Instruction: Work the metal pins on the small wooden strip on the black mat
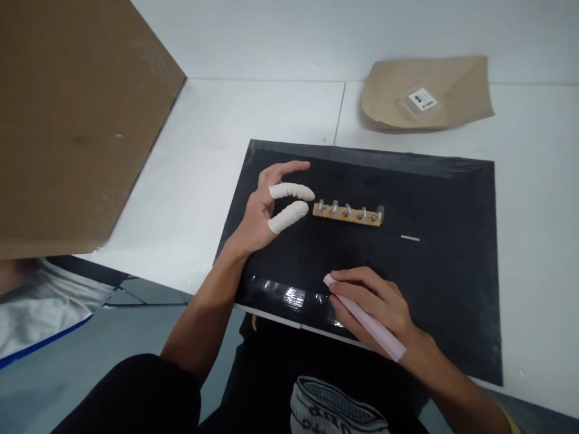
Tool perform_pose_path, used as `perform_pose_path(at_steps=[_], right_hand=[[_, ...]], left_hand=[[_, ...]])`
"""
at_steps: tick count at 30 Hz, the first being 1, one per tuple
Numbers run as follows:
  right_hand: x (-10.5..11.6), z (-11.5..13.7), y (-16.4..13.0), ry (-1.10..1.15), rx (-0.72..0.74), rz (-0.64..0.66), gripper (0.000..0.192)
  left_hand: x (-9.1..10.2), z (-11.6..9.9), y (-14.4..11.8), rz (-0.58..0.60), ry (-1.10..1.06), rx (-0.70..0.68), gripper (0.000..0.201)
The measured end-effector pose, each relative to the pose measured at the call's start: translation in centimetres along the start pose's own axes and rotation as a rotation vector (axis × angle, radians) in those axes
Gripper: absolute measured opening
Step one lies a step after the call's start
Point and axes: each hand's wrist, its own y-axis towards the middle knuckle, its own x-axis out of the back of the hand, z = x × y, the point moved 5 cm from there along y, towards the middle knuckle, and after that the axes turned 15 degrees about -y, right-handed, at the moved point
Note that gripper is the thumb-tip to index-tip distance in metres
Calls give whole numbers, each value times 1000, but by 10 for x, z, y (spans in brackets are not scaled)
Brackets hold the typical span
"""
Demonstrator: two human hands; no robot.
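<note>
Small tan board (347,213) with a row of components lies mid black mat (434,199). Left hand (266,211) rests at its left end, capped fingers (292,191) narrowly apart, holding nothing. Pink tool (366,319) is gripped pen-like by right hand (375,304). Steadying stage judged; next, board must be pinned and tip aimed.

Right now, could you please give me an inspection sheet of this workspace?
Surface: black mat on a white table.
Job's things: tan strip with a row of small upright parts, lying on the mat; pink tool.
Clutter: small white pin on the mat; brown envelope under a clear packet.
Hands: left hand, two fingertips in white covers, at the strip's left end; contact unclear. Right hand holds the pink tool.
Cables: nothing seen.
Surroundings: cardboard sheet at left.
</note>
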Motion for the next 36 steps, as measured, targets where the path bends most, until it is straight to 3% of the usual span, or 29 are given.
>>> perform_pose_path(at_steps=[8, 14, 19, 22, 25, 29, 33, 36], right_hand=[[2, 2, 5, -10, 14, -23, 20], [1, 2, 4, -7, 15, -23, 23], [0, 0, 3, -9, 14, -26, 21], [1, 1, 3, -12, 14, -28, 21], [2, 3, 3, -9, 14, -23, 22], [2, 3, 4, -10, 16, -10, 22], [1, 3, 4, 6, 15, -4, 24], [1, 3, 5, 3, 6, -2, 24]], left_hand=[[-3, 6, 0, -38, -4, 61, 78], [-5, 11, 1, -17, 270, 86, 83], [-5, 10, 2, 18, 348, 100, 91], [-4, 0, -1, -2, 403, 144, 91], [-1, -16, -13, -92, 423, 277, 85], [-1, -23, -38, -124, 135, 619, 90], [-14, -12, -52, -114, -434, 958, 92], [-25, -6, -54, -61, -778, 1102, 92]])
